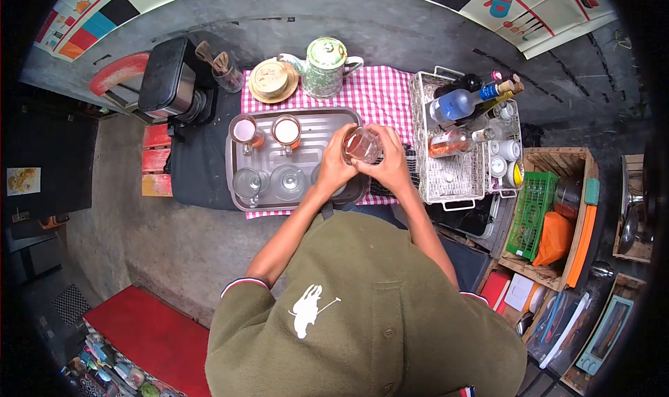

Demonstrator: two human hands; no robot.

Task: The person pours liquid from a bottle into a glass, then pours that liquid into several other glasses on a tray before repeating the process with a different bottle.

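Both of my hands are wrapped round a clear glass (362, 145) with reddish contents, over the right side of a brown tray (317, 124). My left hand (336, 161) holds its left side and my right hand (391, 161) its right side. On the tray's back left stand a glass mug with a pinkish top (245, 131) and another with a white top (286, 130). In front of them are a clear glass mug (247, 183) and a clear glass (288, 181). Another glass is partly hidden behind my left hand.
Behind the tray are a green patterned pot (325, 68), a lidded cup on a saucer (270, 79) and a jar of utensils (227, 75). A white wicker basket (446, 181) with bottles stands right; a black machine (167, 80) is left. Wooden crates (557, 161) hold items further right.
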